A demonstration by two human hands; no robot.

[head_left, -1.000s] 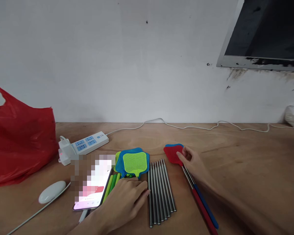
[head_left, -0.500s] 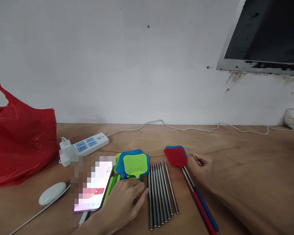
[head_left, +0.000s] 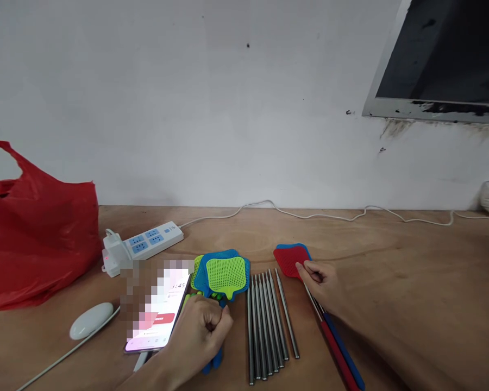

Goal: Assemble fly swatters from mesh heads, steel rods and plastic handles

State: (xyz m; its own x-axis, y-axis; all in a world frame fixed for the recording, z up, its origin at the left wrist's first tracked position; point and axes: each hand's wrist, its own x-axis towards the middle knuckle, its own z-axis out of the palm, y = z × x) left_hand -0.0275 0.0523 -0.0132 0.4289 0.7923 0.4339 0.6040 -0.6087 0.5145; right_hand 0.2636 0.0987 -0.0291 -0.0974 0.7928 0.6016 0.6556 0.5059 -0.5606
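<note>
My left hand is curled into a fist over the handles of a group of fly swatters, hiding part of them. Above it lie a lime-green swatter head and a blue swatter head, overlapping. Several metal rods lie side by side between my hands. My right hand is also closed, its fingertips over the lower edge of a red fly swatter. A blue fly swatter lies partly beneath the red one. No object shows inside either fist.
A lit phone lies left of my left hand, near a white mouse. Behind stands a white power strip, its cord running along the wall. A red plastic bag is at far left, a dark screen at upper right.
My left hand has curled from loosely spread fingers into a fist, uncovering blue handles below it. My closed right hand has moved left, onto the red swatter's lower edge.
</note>
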